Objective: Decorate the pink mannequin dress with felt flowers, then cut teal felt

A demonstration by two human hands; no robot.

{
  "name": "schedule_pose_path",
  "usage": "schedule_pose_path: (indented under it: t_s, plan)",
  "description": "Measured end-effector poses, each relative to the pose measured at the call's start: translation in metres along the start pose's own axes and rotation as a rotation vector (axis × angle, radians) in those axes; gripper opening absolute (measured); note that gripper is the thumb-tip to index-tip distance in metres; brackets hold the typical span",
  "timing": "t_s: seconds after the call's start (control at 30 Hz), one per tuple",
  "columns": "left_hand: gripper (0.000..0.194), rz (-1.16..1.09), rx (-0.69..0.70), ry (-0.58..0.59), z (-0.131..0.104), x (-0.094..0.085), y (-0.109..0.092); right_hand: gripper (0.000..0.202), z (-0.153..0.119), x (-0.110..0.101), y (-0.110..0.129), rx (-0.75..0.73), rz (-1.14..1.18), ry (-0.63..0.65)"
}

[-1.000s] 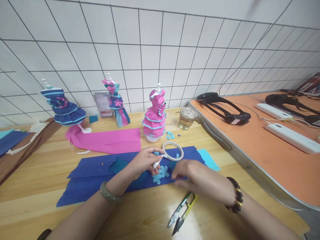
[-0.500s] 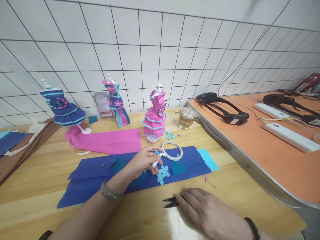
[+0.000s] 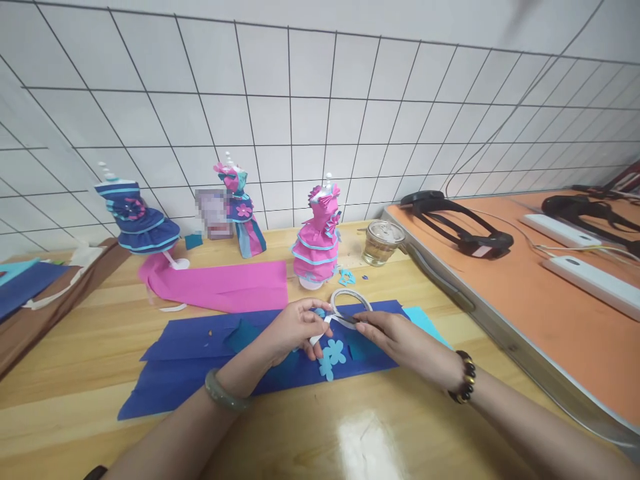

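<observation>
The left hand (image 3: 305,328) pinches a white strip (image 3: 320,333) running from the tape roll (image 3: 351,292), which lies just beyond that hand, toward the right edge of the table (image 3: 420,283). The right hand (image 3: 395,337) grips thread snips (image 3: 345,319), largely hidden, their dark blades seemingly against the strip.

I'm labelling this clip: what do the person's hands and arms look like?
The left hand is gloveless, with a smooth grey-green bangle at the wrist; the right hand, also gloveless, has a bracelet of dark and gold beads. A dark edge at bottom left is too cropped to identify.
</observation>
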State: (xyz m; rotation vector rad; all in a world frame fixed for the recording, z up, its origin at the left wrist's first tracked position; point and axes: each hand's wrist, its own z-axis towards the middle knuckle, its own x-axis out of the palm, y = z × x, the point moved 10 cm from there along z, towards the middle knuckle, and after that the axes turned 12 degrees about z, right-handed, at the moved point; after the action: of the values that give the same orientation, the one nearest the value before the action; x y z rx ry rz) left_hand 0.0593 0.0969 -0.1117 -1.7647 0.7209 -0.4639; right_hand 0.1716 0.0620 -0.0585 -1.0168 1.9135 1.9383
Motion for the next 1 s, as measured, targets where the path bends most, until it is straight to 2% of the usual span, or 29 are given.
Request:
schedule_pose_path:
  t_s: [0.23, 0.53, 0.8, 1.0]
  plan:
    - [0.045, 0.012, 0.017, 0.074, 0.0, 0.007, 0.001, 0.033, 0.013, 0.009, 0.004, -0.028, -0.042, 0.044]
    - [0.042, 0.03, 0.016, 0.082, -0.001, 0.01, -0.001, 0.031, 0.017, 0.01, 0.013, -0.043, -0.131, 0.048]
    - [0.046, 0.031, 0.019, 0.093, -0.001, 0.01, 0.0, 0.032, 0.014, 0.007, 0.015, -0.053, -0.096, 0.008]
    - [0.049, 0.04, 0.019, 0.08, -0.001, 0.01, -0.001, 0.034, 0.004, 0.01, 0.013, -0.029, -0.036, 0.038]
